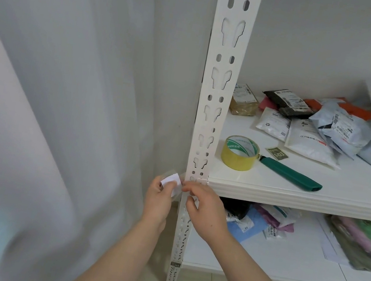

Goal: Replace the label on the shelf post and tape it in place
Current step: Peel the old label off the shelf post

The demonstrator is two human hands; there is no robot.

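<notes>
- The small white paper label (171,179) is a plain rectangle stuck on a clear glossy strip of tape (177,191). I hold it just left of the post, level with the middle shelf's front edge.
- My left hand (158,200) pinches the small white paper label between curled thumb and fingers.
- My right hand (207,209) pinches the strip's other end with thumb and forefinger, right against the post.
- The white perforated metal shelf post (225,59) is smooth, with punched keyhole slots and oval holes.
- A small dark tag (175,264) sits lower down the post.
- On the glossy white shelf board (293,199) stands a yellow tape roll (237,162) beside a green-handled cutter (290,175).
- A dark olive label marked 1-03 (277,153) lies flat nearby.
- Crinkled plastic mailer bags (318,129) are piled behind.
</notes>
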